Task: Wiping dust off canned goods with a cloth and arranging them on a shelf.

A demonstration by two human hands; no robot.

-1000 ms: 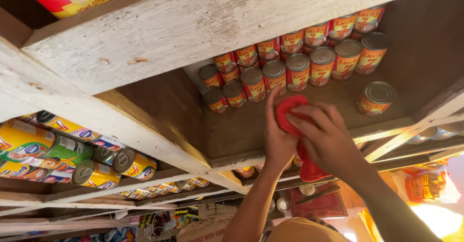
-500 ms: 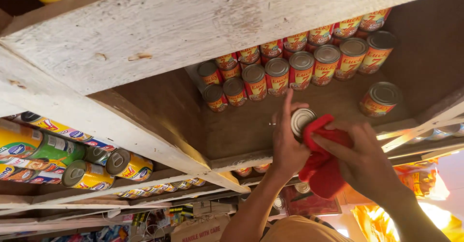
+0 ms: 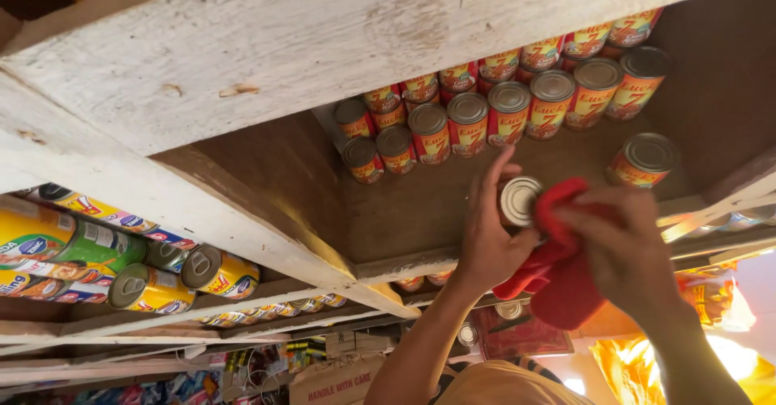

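Gone from the lid is the red cloth (image 3: 558, 272): a second ago it covered the top of the tin, and now it has slid off to the right and the bare silver lid shows. Left hand (image 3: 485, 239) is wrapped round the tin (image 3: 519, 201), fingers closed on its side with one finger stretched up past it toward the far rows, so that hand has a firm hold of the can. Right hand (image 3: 622, 251) is bunched shut on the cloth, which is bundled in the palm and hangs down below the fingers, its upper edge just touching the right rim of the tin. That tin sits out in front of the wooden shelf (image 3: 404, 211), near its front edge, well apart from the stacked rows of red and yellow cans (image 3: 509, 110) packed along the far back. One lone can (image 3: 643, 161) stands off to the right on the same shelf. Down on the left, a lower shelf carries yellow and green cans (image 3: 97, 255) lying on their sides, and a pale wooden beam (image 3: 323, 41) runs across the top of the view.
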